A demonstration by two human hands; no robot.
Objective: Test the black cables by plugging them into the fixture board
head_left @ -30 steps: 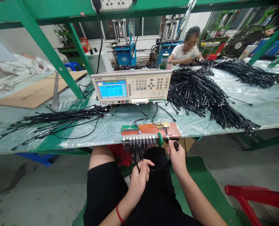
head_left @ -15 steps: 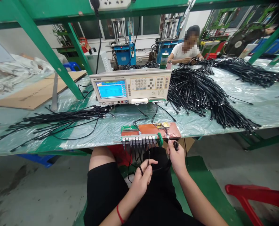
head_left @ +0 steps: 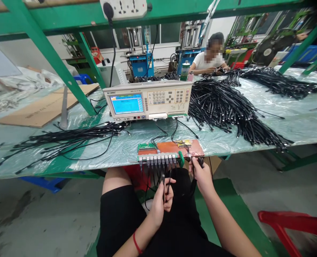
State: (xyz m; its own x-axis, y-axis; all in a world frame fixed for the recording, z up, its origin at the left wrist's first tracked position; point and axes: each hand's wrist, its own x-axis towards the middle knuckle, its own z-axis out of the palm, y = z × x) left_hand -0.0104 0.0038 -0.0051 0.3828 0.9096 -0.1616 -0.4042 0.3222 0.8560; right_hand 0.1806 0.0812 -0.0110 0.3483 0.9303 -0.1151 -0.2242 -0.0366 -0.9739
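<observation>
Beyond my long worktop covered in clear plastic film (head_left: 265, 114), I see a pale wall with dark window panes (head_left: 170, 33); a slanting green metal frame (head_left: 51, 60) stands over it; grey concrete floor (head_left: 21, 217) below; a red plastic stool (head_left: 294, 221) at the right.

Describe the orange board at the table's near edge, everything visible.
The orange board lies flat at the near edge of the table, pinkish toward its right end. A green circuit board with a pin row sits at left, a yellow piece at right. Plugs line its front, with black cables hanging below; a green loop stands beside them. Thin leads reach the instrument. The right hand is at its right corner; contact is unclear. Material: can't tell.
</observation>
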